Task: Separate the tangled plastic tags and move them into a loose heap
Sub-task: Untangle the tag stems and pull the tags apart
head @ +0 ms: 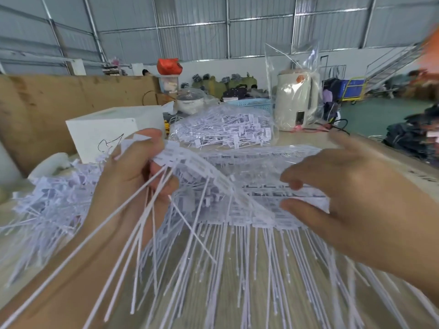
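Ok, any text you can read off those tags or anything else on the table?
None is legible.
Plastic tags: printed lines on the heads, too blurred to read.
Table: dark marks at the right edge, too blurred.
White box: black scribble, not lettering.

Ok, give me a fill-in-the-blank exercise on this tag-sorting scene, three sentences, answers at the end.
1. The left hand grips a bunch of white plastic ____.
2. The loose heap lies to the ____ of the left hand.
3. The kettle at the back of the table is wrapped in a clear plastic ____.

Missing words: tags; left; bag
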### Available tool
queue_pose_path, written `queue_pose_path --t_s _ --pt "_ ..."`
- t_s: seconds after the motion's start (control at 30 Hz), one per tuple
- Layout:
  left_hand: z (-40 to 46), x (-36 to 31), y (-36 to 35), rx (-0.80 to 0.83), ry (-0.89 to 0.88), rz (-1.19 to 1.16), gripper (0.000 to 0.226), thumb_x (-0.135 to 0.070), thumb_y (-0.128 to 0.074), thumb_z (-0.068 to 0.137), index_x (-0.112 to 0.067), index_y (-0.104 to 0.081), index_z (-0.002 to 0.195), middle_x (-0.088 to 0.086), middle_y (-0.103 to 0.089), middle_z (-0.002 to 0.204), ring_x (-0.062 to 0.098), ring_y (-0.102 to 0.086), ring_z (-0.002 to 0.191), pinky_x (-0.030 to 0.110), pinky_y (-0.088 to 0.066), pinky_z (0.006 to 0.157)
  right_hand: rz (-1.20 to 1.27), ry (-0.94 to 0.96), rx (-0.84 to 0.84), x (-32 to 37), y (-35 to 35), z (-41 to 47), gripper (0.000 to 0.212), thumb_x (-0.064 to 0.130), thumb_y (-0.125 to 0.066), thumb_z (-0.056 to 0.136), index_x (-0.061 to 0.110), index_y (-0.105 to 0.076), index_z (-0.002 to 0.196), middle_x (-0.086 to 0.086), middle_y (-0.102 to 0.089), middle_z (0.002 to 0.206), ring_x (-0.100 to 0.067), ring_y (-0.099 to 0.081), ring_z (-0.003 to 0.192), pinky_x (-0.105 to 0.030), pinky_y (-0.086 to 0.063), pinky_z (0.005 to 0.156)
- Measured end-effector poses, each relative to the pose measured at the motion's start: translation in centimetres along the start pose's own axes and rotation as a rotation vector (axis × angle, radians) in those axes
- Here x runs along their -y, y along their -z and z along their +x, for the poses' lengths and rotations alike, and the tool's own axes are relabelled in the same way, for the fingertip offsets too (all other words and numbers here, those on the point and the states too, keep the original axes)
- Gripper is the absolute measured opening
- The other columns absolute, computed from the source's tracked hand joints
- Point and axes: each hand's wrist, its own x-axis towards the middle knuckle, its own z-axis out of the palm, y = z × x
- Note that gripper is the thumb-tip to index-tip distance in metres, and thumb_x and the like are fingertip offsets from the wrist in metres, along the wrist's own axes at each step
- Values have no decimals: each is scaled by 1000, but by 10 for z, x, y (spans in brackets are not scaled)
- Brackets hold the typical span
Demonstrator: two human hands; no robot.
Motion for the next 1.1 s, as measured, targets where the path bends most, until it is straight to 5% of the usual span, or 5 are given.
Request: queue_pose_path --t_s 0.1,0.3,0.5,0.8,1.1 --pt "-11 2 -8 16 -15 25 13 -12 -62 66 -14 -62 79 -2 -45 43 7 -40 30 15 -37 35 440 -20 46 16 -1 -1 44 63 -45 88 31 -66 109 21 -65 82 -1 -64 70 -34 -56 64" --pt "-27 13 -22 119 23 17 18 -11 -64 65 -10 -65 83 -3 -50 44 7 -48 33 16 -41 38 797 -176 234 20 -26 -6 65 78 -26 85 46 -31 142 29 -48 134 9 -41 127 -27 -40 103" --pt "-28 14 -19 171 29 97 13 -7 -64 69 -13 -71 78 4 -56 51 11 -51 37 19 -41 38 1063 -232 198 21 -36 1 41 51 -53 90 13 -56 75 -15 -47 67 -34 -49 63 -53 -41 62" --pt "-30 25 -12 333 32 379 12 -26 -69 75 -19 -73 84 19 -64 72 27 -58 49 30 -47 42 1169 -220 326 15 -33 2 26 57 -58 85 39 -70 100 -6 -32 56 -37 -30 52 -45 -27 48" --pt "-37 55 -14 226 108 657 12 -8 -67 88 -19 -71 90 -2 -68 67 17 -63 61 36 -51 61 818 -332 508 18 -48 2 27 35 -56 97 17 -59 77 -2 -52 60 -12 -48 52 -34 -41 55"
